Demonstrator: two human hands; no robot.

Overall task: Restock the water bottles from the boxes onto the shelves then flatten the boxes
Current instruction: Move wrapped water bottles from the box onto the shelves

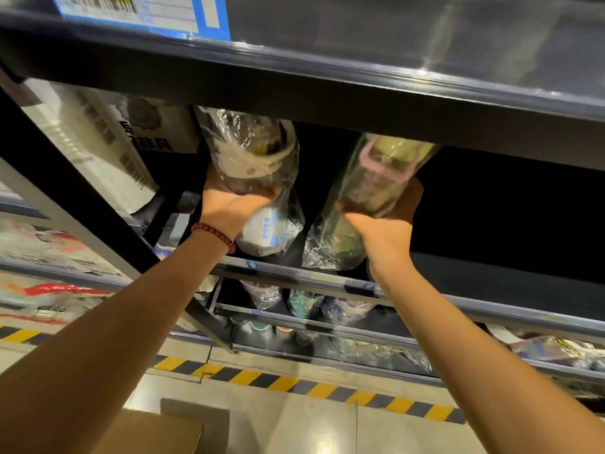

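Observation:
My left hand (234, 204), with a red bead bracelet on the wrist, grips a plastic-wrapped white bottle (252, 158) inside the dark shelf bay. To its right, my right hand (381, 231) grips a plastic-wrapped greenish bottle with a pink handle (376, 178). Both bottles stand upright on the shelf, whose front rail (327, 276) runs below them. Their tops reach up under the shelf above (294, 90). A cardboard box flap (163, 430) shows at the bottom edge near my left forearm.
White cartons (95, 149) fill the left of the bay. The right of the bay is dark. Lower shelves hold several wrapped bottles (304, 303). A black upright post (98, 231) crosses at left. Yellow-black tape (311, 385) lines the tiled floor.

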